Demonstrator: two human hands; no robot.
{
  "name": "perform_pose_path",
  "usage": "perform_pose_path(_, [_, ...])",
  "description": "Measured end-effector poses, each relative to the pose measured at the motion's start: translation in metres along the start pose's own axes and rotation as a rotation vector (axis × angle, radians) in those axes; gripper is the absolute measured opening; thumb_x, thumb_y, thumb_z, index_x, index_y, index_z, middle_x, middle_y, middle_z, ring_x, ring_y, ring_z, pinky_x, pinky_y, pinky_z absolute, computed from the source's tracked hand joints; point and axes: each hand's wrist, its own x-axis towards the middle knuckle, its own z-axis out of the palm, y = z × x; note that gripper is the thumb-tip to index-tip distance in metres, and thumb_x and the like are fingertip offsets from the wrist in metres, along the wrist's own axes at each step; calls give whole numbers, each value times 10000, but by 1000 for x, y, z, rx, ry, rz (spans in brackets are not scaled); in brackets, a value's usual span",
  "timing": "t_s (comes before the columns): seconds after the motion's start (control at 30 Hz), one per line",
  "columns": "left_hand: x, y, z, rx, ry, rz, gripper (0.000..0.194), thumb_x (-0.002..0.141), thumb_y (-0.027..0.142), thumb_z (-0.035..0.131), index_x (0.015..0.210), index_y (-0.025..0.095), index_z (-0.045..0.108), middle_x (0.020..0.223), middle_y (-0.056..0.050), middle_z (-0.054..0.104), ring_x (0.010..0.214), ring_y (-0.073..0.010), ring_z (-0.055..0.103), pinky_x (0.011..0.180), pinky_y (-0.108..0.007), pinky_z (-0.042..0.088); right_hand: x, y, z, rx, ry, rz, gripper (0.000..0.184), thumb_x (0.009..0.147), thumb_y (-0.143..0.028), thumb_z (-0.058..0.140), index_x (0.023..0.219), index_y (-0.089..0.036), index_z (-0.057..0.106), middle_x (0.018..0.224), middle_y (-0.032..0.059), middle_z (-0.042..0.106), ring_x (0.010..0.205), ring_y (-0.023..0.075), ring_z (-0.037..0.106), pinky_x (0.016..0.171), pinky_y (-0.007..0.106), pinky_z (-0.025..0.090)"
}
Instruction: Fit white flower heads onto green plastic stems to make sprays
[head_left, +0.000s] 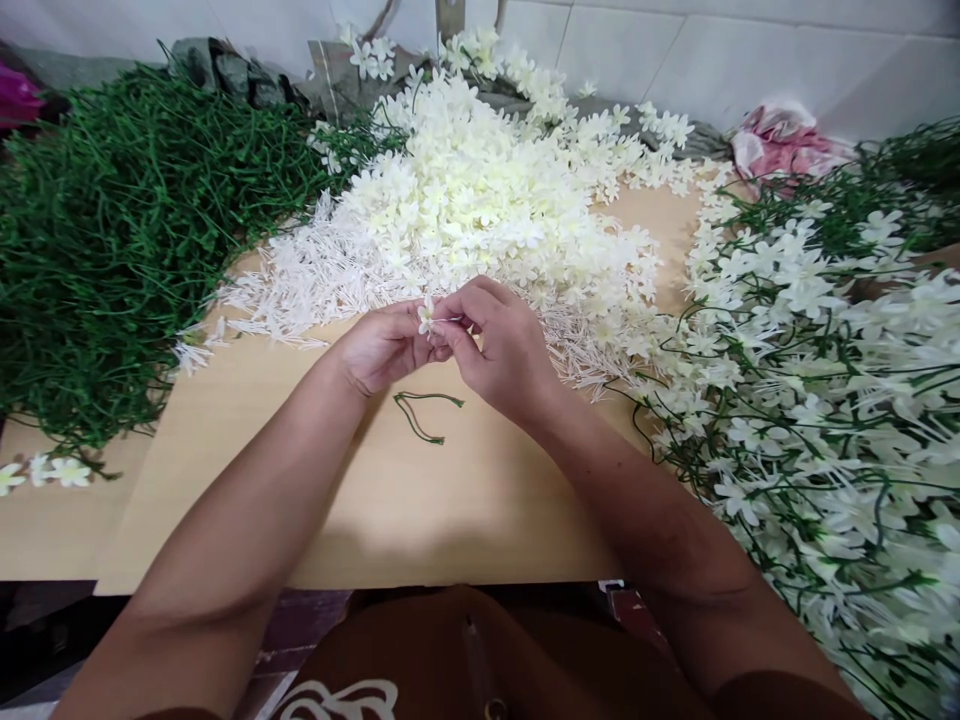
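Note:
Above the middle of the board, my two hands meet at a small white artificial flower (426,318). My left hand (386,345) has its fingers closed around the flower from the left. From the right, my right hand (502,345) pinches at the flower with thumb and forefinger; a thin white piece shows at its fingertips. On the board just below my hands lies a forked green plastic stem (409,412). Right behind them rises a pile of white flower heads (487,190), with thin white stamen-like pieces (300,275) along its front left.
A large heap of green stems (135,220) covers the left side. Flowers joined to green stems (817,400) crowd the right side. A few flowers (67,470) lie at the left edge. A pink and white cloth or bag (787,145) sits against the tiled wall (622,45).

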Motion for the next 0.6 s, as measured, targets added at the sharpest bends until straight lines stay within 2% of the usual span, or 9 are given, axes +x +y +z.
perform_pose_path(0.2, [1,-2,-2,21,-15,-8,88,541,100,620,579,135,550,548,13,500,512,-73,477,550,-231,416,0,6,5,-55,73,-53,141,868,-167,477,748,-204,540,791,55,578,810,194,525,778,351,458])
perform_pose_path(0.4, [0,-4,3,81,51,6,110,563,129,650,631,137,564,554,25,496,509,-65,459,533,-211,379,-3,13,9,39,73,-58,114,841,-145,526,747,-207,544,937,70,630,943,208,563,877,402,457])
perform_pose_path(0.5, [1,-1,5,200,51,32,164,604,173,706,644,150,549,552,39,469,518,-62,430,528,-204,339,-3,18,9,136,52,-56,100,832,-146,543,751,-204,548,903,54,650,913,187,601,856,378,477])
perform_pose_path(0.6, [-2,3,-1,478,80,102,184,660,196,702,619,163,526,570,31,482,547,-76,422,559,-219,335,-2,22,6,219,58,1,85,819,-155,559,751,-205,549,836,30,645,836,161,606,800,347,491])
